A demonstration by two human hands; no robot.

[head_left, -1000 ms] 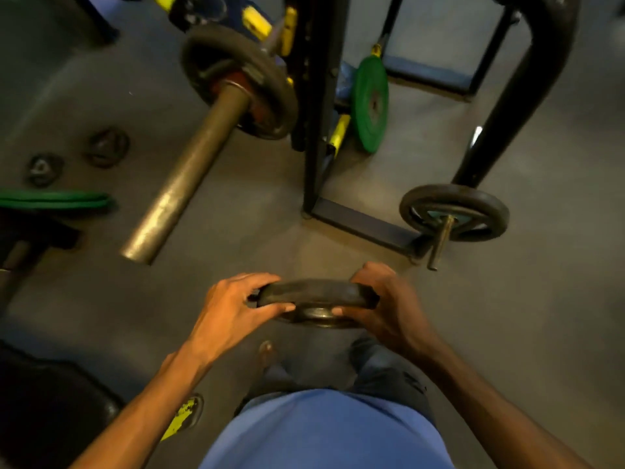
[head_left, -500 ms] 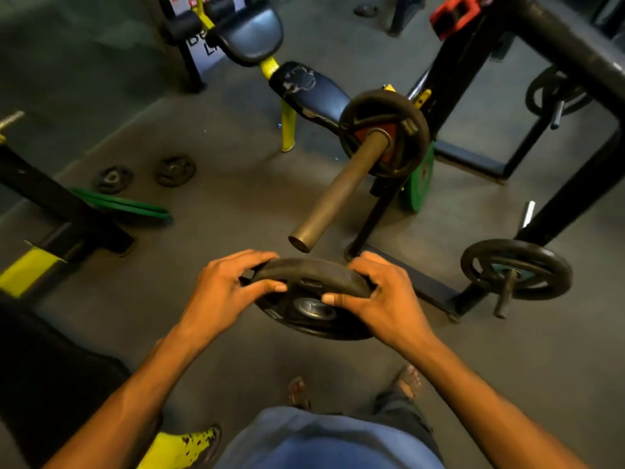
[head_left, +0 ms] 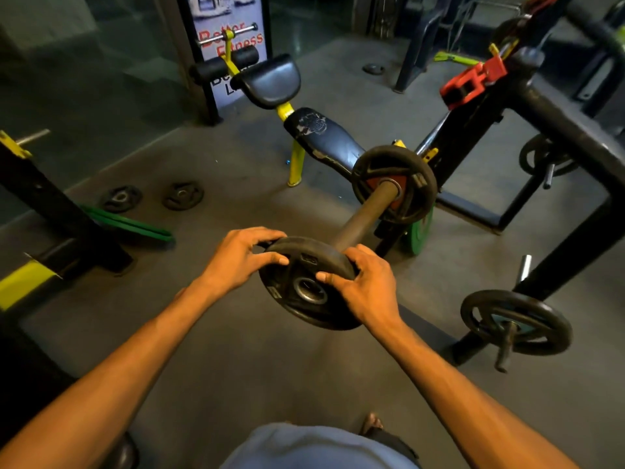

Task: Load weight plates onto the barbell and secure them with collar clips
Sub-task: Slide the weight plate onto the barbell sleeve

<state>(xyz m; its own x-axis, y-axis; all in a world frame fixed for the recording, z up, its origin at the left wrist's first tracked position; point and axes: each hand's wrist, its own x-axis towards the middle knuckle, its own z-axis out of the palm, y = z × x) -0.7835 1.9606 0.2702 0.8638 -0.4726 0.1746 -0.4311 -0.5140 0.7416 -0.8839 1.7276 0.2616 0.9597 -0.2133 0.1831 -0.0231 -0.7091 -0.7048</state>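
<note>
- My left hand (head_left: pixel 236 262) and my right hand (head_left: pixel 367 289) both grip a black weight plate (head_left: pixel 304 286), one on each side of its rim, with my fingers (head_left: pixel 270 257) curled over the edge and my thumbs lying on the near face.
- The plate is tilted, its centre hole turned toward me and a little upward, and it sits right in front of the free end of the barbell sleeve (head_left: pixel 367 214), hiding the tip.
- Further along the sleeve a larger black plate (head_left: pixel 394 184) is already loaded, with something red showing around the bar at its hub.
- A red collar clip (head_left: pixel 471 82) rests up on the black rack frame (head_left: pixel 554 130) to the right.
- Another black plate (head_left: pixel 515 321) hangs on a storage peg low on the rack, to my right.
- A green plate (head_left: pixel 419 231) leans behind the loaded one, near the floor.
- Two small black plates (head_left: pixel 152 197) lie flat on the floor to the left, beside some flat green plates (head_left: pixel 132 225).
</note>
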